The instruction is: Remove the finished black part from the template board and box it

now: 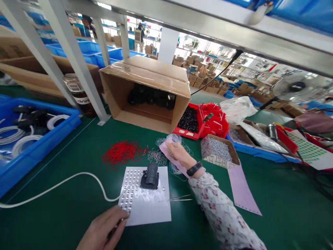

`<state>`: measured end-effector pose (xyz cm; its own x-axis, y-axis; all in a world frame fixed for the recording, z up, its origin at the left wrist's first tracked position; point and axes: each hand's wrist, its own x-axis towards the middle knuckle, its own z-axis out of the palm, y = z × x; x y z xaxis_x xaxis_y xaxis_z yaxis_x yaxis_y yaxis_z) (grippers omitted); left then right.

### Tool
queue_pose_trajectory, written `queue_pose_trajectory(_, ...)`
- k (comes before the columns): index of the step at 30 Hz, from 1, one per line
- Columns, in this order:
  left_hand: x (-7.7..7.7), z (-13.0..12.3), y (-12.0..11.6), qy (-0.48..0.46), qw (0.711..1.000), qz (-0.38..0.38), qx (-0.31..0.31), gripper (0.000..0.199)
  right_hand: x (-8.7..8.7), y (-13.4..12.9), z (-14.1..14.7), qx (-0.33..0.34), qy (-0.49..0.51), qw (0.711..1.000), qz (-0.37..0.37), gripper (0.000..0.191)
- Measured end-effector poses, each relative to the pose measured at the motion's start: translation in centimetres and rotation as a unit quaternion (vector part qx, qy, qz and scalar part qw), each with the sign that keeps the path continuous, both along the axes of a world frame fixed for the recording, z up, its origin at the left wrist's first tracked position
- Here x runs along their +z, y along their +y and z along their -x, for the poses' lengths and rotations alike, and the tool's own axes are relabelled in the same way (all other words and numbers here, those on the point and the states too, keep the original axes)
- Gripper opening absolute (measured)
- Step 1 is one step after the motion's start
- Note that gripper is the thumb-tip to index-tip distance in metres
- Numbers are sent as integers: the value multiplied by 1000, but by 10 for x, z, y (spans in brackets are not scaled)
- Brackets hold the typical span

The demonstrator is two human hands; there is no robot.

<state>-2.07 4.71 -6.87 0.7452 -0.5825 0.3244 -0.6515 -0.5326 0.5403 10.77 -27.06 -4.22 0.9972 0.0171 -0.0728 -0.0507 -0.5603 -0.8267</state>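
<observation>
In the head view, the right hand (178, 152) lay loosely curled on a pink paper strip (170, 154) far of the white sheet (149, 201). The left hand (102, 229), fingers pressed together, pinched the sheet's near-left corner. The black part (150, 176) stood on the sheet, nearer the right hand.

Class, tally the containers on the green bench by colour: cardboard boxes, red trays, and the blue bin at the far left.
Cardboard boxes: 2, the large box and the small box
Red trays: 2
Blue bin: 1
Total: 5
</observation>
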Motion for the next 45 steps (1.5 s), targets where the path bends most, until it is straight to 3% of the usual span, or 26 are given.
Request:
queue_pose_trajectory(2, 20, -10, -20, 73, 992, -27, -96, 15, -16, 27, -10, 15, -35, 996, 84, 47)
queue_pose_trajectory(4, 40, -14, -35, 84, 982, -35, -166, 17, -25, 43, -16, 44, -66, 984, 162, 43)
queue_pose_trajectory(8, 72, -18, -40, 53, 969, -15, -240, 18, -31, 61, -19, 102, -97, 954, 265, 34)
queue_pose_trajectory(11, 87, -35, -26, 90, 976, 17, -196, 18, -32, 66, -17, 111, -110, 938, 309, 34)
queue_pose_trajectory(15, 95, -80, -11, 121, 990, 53, -53, 22, -29, 65, -15, 85, -131, 934, 321, 32)
queue_pose_trajectory(18, 92, -112, -16, 115, 993, 13, 18, 20, -27, 65, -12, 49, -151, 944, 289, 40)
queue_pose_trajectory(23, 63, -150, -61, 95, 992, -79, 5, 19, -33, 51, -2, 13, -192, 963, 190, 62)
queue_pose_trajectory(24, 56, -158, -73, 95, 991, -94, 4, 19, -36, 46, -1, -40, -208, 965, 154, 62)
queue_pose_trajectory(28, 35, -179, -114, 88, 988, -130, -9, 20, -36, 35, 8, -240, -238, 930, 142, 58)
queue_pose_trajectory(33, 29, -173, -114, 78, 988, -136, -8, 34, -19, 53, 19, -204, -180, 958, 89, 58)
queue_pose_trajectory(36, 25, -178, -107, 69, 988, -139, -19, 39, -14, 26, 33, -241, -154, 953, 105, 49)
queue_pose_trajectory(41, 23, -191, -116, 39, 984, -164, -58, 28, -14, -46, 106, -397, -65, 899, 172, 30)
queue_pose_trajectory(45, 21, -194, -134, 29, 977, -198, -66, 26, -30, -66, 137, -457, 10, 873, 172, 31)
